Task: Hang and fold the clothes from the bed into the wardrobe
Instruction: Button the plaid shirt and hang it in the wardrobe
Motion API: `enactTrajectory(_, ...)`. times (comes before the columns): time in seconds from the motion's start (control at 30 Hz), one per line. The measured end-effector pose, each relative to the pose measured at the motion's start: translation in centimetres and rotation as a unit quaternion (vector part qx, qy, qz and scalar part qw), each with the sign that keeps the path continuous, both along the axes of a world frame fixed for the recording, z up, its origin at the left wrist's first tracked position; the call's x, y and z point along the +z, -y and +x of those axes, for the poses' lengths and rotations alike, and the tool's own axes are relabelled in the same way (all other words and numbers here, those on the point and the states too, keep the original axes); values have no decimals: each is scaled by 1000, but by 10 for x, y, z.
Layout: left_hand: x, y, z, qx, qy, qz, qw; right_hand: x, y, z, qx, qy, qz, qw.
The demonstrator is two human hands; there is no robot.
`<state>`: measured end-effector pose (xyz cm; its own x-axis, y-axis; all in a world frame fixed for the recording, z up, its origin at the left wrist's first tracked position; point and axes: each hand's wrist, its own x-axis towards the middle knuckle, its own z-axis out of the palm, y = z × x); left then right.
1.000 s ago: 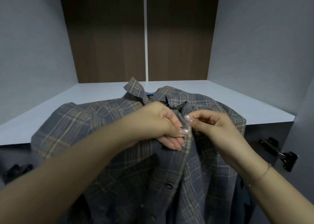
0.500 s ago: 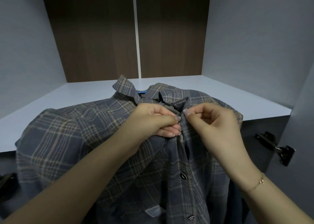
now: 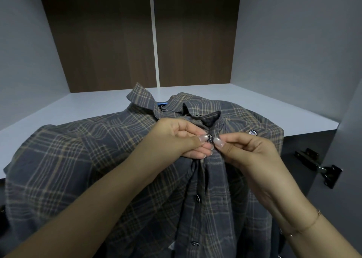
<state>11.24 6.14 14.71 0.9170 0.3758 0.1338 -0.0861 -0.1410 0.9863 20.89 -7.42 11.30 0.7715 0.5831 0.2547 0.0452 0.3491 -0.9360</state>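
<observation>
Shelf [image 3: 274,108] behind the plaid shirt [image 3: 98,159]: bare surface to left, right and rear, open for reach. Shirt's shoulders span most of the front edge, blocking low approach at centre. Side wall [image 3: 303,52] and brown back panel [image 3: 107,42] bound the bay. Black hinge [image 3: 317,165] juts out low right, near the right wrist.

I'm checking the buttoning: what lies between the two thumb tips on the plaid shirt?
In the head view, a dark round button on the plaid shirt sits between the left hand and the right hand.
</observation>
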Motion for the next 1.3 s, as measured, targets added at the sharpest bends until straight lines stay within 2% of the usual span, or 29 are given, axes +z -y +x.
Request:
enactTrajectory(0.23, -10, 3, 7, 35, 40, 33, 998, -4, -4, -1, 19, -86, 48, 995)
enactTrajectory(0.4, -14, 2, 7, 41, 60, 53, 996, -5, -2, -3, 35, -105, 66, 992)
enactTrajectory(0.53, -11, -1, 4, 16, 50, 51, 997, 3, 7, 5, 108, -133, 39, 984)
enactTrajectory(0.7, -10, 2, 4, 7, 40, 61, 997, 9, 8, 13, 112, -131, -8, 985)
enactTrajectory(0.93, -10, 3, 3, 16, 20, 55, 998, 11, 5, 13, 68, -15, -50, 996)
enactTrajectory(1.03, -4, 3, 4, 12, 9, -4, 1000, 3, -1, 8, -17, 104, -86, 991)
enactTrajectory(1.1, -1, 4, 4, 7, 9, -22, 1000, -6, -5, 4, -103, 207, -80, 970)
enactTrajectory(1.2, -2, 7, 4, 30, -5, 27, 999, -13, -5, -1, -203, 354, -76, 910)
enactTrajectory(1.3, -4, 7, 7, 58, -7, 36, 998, -14, -3, -1, -212, 373, -75, 900)
